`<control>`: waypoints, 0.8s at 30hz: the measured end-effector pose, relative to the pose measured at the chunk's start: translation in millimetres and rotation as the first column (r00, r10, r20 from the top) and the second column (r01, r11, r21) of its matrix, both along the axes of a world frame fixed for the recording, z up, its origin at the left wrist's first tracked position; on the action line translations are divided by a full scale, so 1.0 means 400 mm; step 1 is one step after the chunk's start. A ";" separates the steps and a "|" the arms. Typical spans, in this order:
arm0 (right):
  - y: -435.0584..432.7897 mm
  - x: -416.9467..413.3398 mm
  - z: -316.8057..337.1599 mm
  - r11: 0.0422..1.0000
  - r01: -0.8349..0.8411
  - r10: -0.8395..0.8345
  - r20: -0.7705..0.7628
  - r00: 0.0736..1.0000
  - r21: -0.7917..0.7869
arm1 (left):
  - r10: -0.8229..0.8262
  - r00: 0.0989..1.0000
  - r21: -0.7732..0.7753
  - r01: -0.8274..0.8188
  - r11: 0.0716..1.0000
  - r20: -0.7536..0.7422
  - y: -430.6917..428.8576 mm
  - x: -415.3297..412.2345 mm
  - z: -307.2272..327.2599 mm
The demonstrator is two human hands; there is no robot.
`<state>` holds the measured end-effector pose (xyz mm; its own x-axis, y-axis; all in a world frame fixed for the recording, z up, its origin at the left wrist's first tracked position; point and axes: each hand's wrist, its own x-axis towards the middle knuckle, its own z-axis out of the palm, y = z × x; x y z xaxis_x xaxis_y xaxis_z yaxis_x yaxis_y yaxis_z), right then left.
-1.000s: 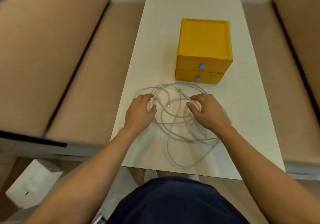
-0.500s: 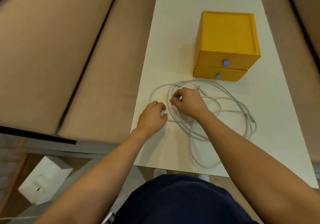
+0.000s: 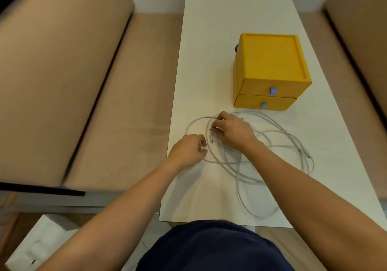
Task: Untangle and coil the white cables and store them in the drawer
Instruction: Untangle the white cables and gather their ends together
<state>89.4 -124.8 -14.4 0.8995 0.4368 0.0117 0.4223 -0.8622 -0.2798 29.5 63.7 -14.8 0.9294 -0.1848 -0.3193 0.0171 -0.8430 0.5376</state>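
Note:
A tangle of white cables lies in loose loops on the white table, in front of a yellow box with two drawers, both closed, each with a blue knob. My right hand sits on the left part of the tangle with its fingers curled, pinching a cable strand near a plug end. My left hand rests at the table's left edge, fingers curled against the leftmost cable loop; whether it holds the strand cannot be made out.
Tan cushioned benches run along both sides of the narrow table. A white box lies on the floor at lower left. The table's near edge is just in front of my body.
My right hand has crossed from the middle of the tangle to its left side and closed on a strand. My left hand drew back slightly toward the table edge. The view shifted left.

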 end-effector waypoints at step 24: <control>-0.203 -0.021 0.303 0.700 0.140 0.082 -0.274 0.958 0.700 | 0.339 0.920 -0.782 -0.061 0.621 0.197 -0.231 0.112 0.483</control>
<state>81.1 -206.1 106.7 0.9262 0.3709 0.0671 0.2141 -0.3711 -0.9036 74.1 -28.6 178.3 0.9900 -0.0252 0.1390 -0.1411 -0.1375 0.9804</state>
